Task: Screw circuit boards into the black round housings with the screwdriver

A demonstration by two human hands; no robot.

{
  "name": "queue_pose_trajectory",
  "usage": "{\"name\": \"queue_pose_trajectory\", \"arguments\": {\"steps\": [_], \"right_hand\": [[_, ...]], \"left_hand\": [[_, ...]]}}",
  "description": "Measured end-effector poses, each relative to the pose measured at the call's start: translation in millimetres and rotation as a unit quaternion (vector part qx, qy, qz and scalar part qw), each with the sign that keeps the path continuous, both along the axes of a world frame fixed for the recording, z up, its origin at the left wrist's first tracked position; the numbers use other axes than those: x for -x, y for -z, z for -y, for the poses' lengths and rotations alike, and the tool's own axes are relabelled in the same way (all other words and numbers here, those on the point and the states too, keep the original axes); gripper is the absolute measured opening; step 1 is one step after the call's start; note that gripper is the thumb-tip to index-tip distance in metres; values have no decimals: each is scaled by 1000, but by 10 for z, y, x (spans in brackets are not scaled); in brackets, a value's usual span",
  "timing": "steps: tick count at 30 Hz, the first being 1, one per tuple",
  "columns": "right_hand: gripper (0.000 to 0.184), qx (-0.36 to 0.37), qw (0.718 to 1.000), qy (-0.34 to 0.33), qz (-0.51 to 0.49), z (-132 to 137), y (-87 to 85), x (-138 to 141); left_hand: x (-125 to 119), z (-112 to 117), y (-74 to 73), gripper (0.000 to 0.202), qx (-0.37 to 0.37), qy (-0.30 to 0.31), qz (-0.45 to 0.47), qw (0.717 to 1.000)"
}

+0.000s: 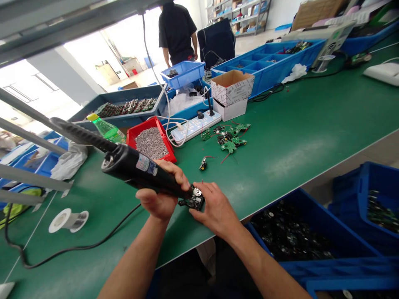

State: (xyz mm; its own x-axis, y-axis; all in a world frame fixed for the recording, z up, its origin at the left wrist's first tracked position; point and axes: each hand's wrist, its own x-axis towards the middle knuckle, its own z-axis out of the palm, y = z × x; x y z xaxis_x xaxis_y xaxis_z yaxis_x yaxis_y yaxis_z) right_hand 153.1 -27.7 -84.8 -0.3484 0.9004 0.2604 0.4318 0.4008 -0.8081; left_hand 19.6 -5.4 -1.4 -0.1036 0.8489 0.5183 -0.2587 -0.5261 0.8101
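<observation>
My left hand [163,197] is wrapped round a black electric screwdriver [146,170], which slants from upper left down to the right. Its working tip meets a small black assembly [196,200] with a round silvery part on top, near the table's front edge. The fingers and thumb of my right hand [216,209] grip that assembly from the right side. Whether a screw sits under the tip is hidden. Beyond my hands lies a small part with a red wire [203,164], and farther back a cluster of green circuit boards [230,143].
A red tray of small screws [173,157] stands behind the screwdriver, beside a white power strip [196,126]. A wire spool [68,220] and a black cable [77,248] lie left. Blue bins [314,207] flank the table's front edge. A person [177,33] stands beyond the table.
</observation>
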Motion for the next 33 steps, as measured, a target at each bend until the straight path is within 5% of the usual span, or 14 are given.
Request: {"name": "queue_pose_trajectory", "arguments": {"steps": [25, 29, 33], "right_hand": [[58, -4, 1000, 2, 6, -2, 2, -2], [62, -22, 1000, 5, 1, -19, 61, 8], [63, -53, 996, 25, -61, 26, 31, -20]], "left_hand": [[-130, 20, 102, 65, 43, -14, -15, 999], [94, 35, -25, 67, 61, -63, 30, 996], [599, 140, -66, 62, 131, -188, 87, 969]]}}
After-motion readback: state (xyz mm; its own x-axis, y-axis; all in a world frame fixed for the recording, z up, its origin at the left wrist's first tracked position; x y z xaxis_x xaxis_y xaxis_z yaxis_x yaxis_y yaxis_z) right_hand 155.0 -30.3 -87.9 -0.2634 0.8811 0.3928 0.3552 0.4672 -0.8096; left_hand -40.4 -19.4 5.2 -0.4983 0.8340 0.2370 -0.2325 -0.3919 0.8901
